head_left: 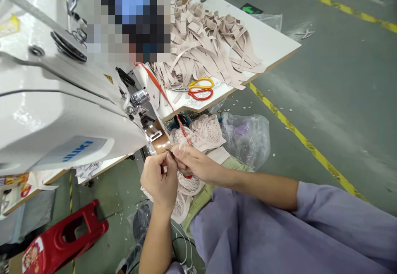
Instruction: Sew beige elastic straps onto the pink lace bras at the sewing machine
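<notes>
Both hands meet in front of the white sewing machine (71,113), beside its needle area. My left hand (159,181) is closed, its fingertips pinching a small dark item (170,153) too small to name. Touching the same spot, my right hand (194,162) is closed too, and what its fingers hold is partly hidden. A red cord (182,129) runs down from the machine table to my hands. Beige lace pieces (206,131) lie below and behind them, over a green cloth (237,164) on the lap.
Beige fabric strips (201,42) are heaped on the white table (273,44), with red and yellow scissors (201,89) near its edge. A plastic bag (248,137) lies beyond the lace. On the floor at lower left is a red stool (66,237).
</notes>
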The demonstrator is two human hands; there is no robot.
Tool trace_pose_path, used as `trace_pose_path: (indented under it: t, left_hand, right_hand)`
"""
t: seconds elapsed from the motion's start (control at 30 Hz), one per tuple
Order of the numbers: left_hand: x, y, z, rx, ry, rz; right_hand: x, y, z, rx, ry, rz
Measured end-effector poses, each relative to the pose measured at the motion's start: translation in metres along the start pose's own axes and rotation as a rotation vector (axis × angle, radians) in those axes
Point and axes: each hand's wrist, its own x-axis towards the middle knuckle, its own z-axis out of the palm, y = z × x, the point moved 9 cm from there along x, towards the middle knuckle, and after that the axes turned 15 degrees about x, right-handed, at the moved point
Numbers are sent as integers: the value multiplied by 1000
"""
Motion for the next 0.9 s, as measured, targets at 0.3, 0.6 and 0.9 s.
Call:
trace_pose_path:
  t: [0.3,0.6,0.9]
  left_hand:
    - [21,-31,21,194,-88,-217]
    - [30,-26,21,296,-99,-207]
    - [32,-28,24,322,-94,-244]
  right_hand:
    - [-25,-80,-156,-1375,470,22]
    - [-54,-73,-255,-1827,379,290]
    - [-46,-60,-255,-1749,340,273]
